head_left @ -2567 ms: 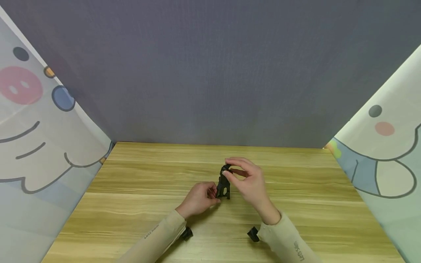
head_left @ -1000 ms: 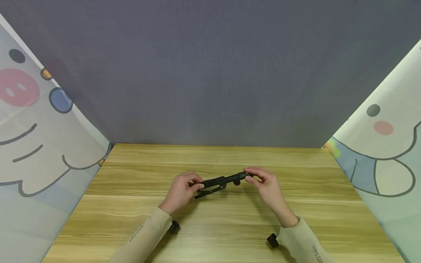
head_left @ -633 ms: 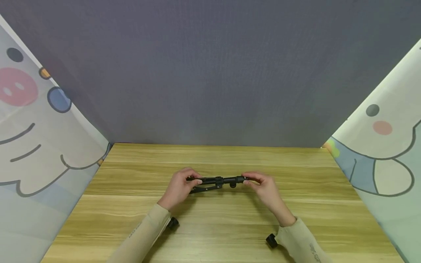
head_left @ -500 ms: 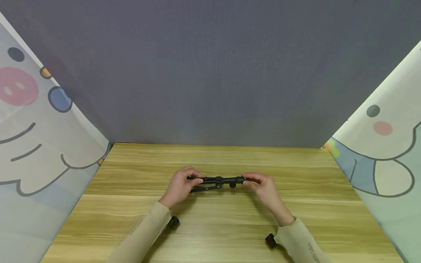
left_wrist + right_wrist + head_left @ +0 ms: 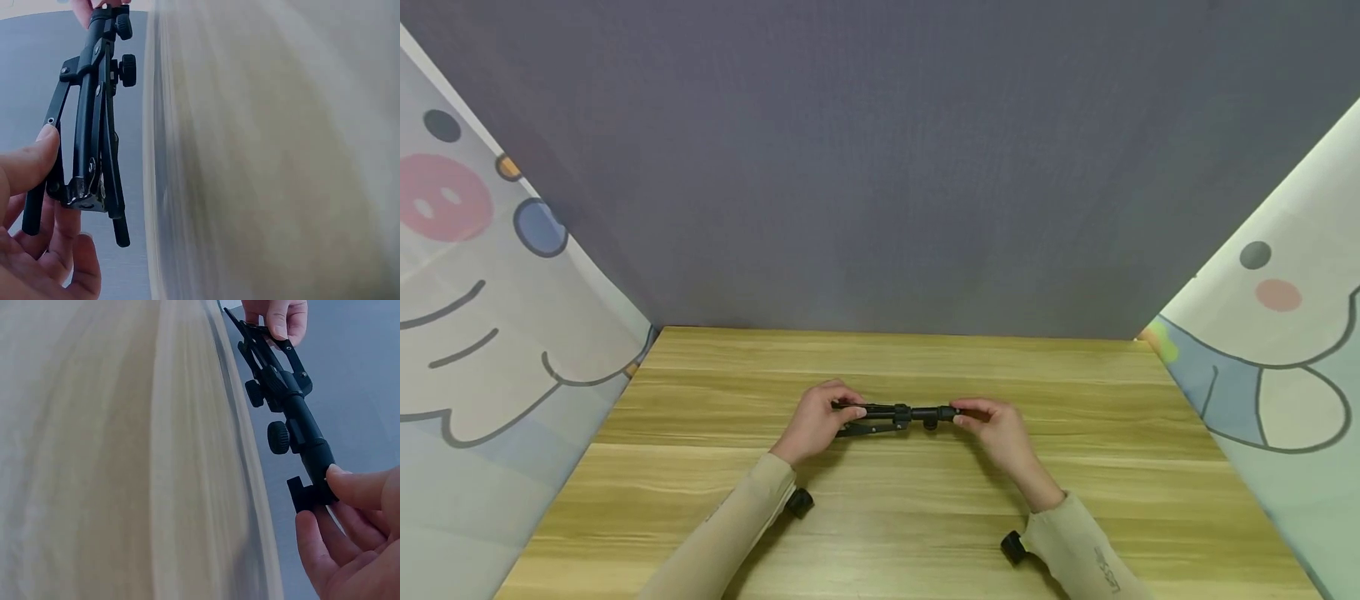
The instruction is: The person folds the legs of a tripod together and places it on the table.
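Observation:
A small black tripod (image 5: pixel 901 414) is held crosswise over the table, level in the head view, between my two hands. My left hand (image 5: pixel 812 419) grips its leg end; in the left wrist view the thumb presses on one leg (image 5: pixel 55 106) and the fingers lie behind. The legs are partly spread, with linking braces near the central tube (image 5: pixel 83 128). My right hand (image 5: pixel 1000 433) pinches the head end, thumb on the tube and fingers under the mount (image 5: pixel 302 494). Two round knobs (image 5: pixel 279 437) stick out from the side of the column.
The wooden table (image 5: pixel 880 517) lies below both hands, its far edge against a grey-blue wall (image 5: pixel 880 167). Cartoon-printed curtains (image 5: pixel 475 333) hang at both sides. Black wrist cameras (image 5: pixel 1013 547) sit at the sleeves.
Earlier the tripod stood nearly upright, right hand at its top, left at its feet. It has been turned to lie level, head end to the right; the last half second shows only slight shifts.

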### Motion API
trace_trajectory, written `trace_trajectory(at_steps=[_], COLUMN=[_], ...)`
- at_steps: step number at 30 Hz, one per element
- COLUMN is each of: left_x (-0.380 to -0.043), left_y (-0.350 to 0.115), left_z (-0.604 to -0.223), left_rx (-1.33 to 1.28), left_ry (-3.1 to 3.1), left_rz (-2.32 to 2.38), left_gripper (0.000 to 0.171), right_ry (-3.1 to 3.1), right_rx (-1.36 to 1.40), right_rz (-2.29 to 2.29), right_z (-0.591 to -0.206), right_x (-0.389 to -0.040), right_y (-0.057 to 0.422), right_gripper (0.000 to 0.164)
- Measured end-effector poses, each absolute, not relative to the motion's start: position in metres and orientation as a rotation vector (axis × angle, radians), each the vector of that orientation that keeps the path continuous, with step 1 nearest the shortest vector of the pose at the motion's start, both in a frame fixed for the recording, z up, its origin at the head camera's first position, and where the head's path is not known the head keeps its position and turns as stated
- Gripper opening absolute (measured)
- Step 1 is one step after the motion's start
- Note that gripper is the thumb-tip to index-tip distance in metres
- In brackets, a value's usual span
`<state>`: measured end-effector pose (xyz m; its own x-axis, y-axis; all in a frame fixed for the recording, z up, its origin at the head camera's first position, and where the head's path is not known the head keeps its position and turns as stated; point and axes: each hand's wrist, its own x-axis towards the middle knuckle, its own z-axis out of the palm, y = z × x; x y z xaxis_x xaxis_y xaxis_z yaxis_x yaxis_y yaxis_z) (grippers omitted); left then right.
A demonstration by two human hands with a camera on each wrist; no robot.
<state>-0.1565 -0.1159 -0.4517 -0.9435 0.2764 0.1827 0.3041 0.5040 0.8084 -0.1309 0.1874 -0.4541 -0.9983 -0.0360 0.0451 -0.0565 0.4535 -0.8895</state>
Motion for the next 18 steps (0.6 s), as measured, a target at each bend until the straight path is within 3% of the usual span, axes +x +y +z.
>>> trace_trajectory(at_steps=[18], left_x=[-0.1599], left_y=[-0.116], left_z=[-0.4569], left_rx=[-0.506], left_ry=[-2.773], left_rz=[-1.472], left_gripper=[0.008], right_ry=[-2.701], right_rx=[-0.015], right_rz=[1.689], right_z=[-0.4604], right_x=[-0.1316], right_y=[0.1866], right_gripper=[0.024])
